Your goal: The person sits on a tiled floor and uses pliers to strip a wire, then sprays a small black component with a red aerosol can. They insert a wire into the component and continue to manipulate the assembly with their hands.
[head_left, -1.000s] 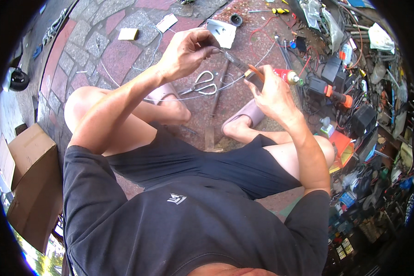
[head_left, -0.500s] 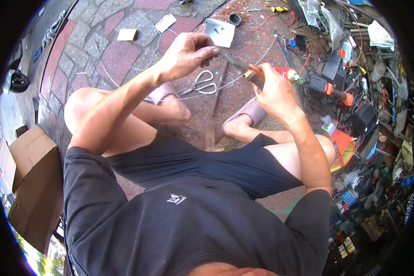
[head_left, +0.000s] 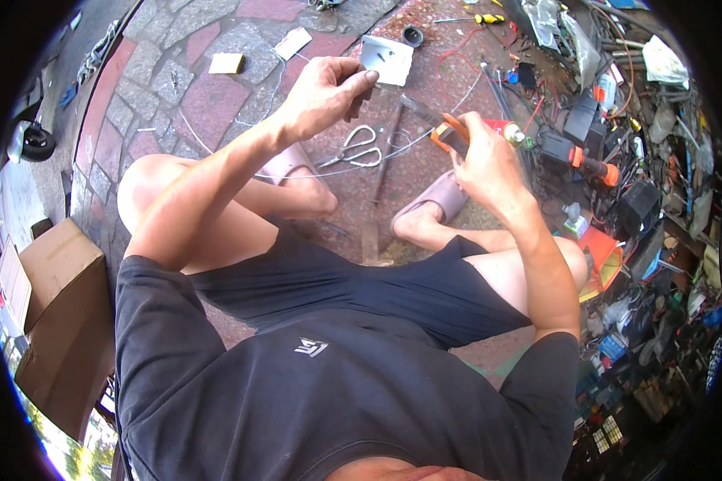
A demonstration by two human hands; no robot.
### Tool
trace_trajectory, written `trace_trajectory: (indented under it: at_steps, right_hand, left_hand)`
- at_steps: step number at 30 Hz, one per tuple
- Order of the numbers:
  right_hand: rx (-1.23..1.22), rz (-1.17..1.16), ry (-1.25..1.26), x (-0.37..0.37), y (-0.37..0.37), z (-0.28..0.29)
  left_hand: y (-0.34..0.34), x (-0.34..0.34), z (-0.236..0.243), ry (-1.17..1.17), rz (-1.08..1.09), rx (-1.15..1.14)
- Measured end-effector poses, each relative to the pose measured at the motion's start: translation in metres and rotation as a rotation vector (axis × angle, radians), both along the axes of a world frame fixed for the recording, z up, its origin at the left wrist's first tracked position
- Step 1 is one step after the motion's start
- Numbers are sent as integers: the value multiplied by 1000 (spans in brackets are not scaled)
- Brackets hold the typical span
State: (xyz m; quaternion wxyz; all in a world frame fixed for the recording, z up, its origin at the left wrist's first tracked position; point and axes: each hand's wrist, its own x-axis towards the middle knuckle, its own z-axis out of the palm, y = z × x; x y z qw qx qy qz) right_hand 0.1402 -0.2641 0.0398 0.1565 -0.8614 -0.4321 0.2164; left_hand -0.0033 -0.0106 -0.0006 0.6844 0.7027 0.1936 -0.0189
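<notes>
Person's two hands above a paved floor (head_left: pixel 196 108), seen from the head; the left hand (head_left: pixel 333 94) has its thumb pressed against bent fingers, pinching a thin strand (head_left: pixel 387 89), only faintly visible; the right hand (head_left: pixel 487 160) is closed round the orange handles of a pair of pliers (head_left: pixel 423 112), whose tip points toward the left fingertips; whether the pliers' jaws are parted cannot be told; both strand and pliers are held above the floor, forward of its middle; beneath them lie scissors (head_left: pixel 361 152) with pale handles and a dark rod (head_left: pixel 389 151); toward the floor's far edge is a white tray-like piece (head_left: pixel 393 74); near the right hand is a red can (head_left: pixel 500 128); mixed clutter (head_left: pixel 654 200) crowds the floor's right edge.
</notes>
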Motion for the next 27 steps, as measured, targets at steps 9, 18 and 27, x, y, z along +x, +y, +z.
trace_trajectory:
  at_steps: [9,18,27]
  right_hand:
    - [-24,20,-40,0,5,9]
    - [16,41,-82,0,4,6]
    - [0,34,-75,4,2,5]
  left_hand:
    - [4,-2,3,-86,23,-62]
    - [3,-2,-1,-110,44,-81]
    - [4,-2,-2,-98,49,-81]
